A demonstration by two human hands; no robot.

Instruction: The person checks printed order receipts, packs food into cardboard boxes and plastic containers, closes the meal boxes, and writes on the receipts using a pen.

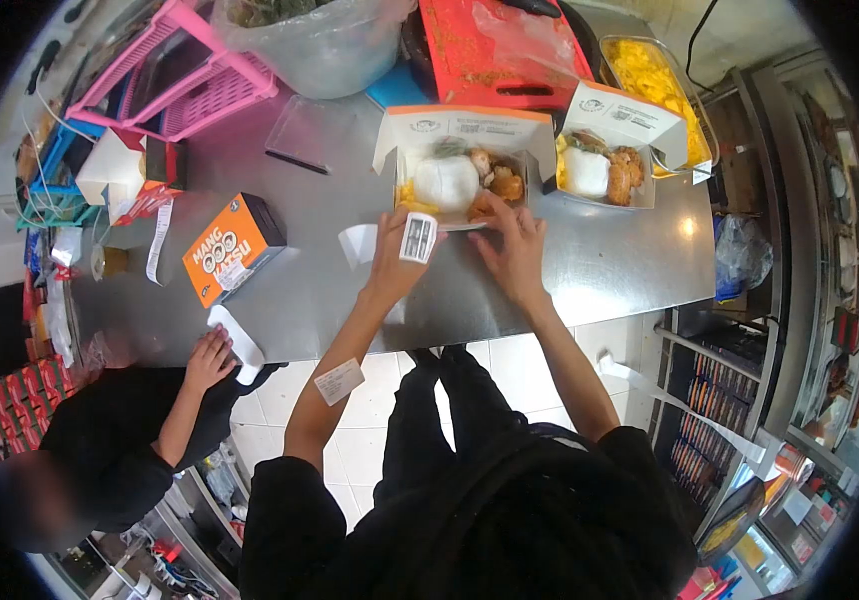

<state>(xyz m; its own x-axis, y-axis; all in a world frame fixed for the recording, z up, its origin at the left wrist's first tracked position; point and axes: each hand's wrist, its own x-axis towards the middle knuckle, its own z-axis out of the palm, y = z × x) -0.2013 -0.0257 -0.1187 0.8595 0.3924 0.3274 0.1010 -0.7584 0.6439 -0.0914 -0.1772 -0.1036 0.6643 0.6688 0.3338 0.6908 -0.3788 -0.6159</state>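
An open meal box (470,124) stands before me, its lid raised at the back, with white rice (447,182) and browned fried pieces (506,184) inside. At the box's front left edge, my left hand (398,262) is closed on the rim, its fingertips partly hidden. A printed label (418,238) lies over that hand, and a paper slip (339,381) sits on the forearm. My right hand (516,247) grips the front right edge, thumb outside and fingers over the rim near the fried pieces. A second open box (620,115) of rice and fried food stands to the right.
An orange closed box (235,248) and a clear plastic lid (299,134) lie left on the steel table (610,262). Behind are a pink basket (195,98), a red board (500,60) and a tray of yellow food (655,80). Another person's hand (212,358) touches a white strip at left.
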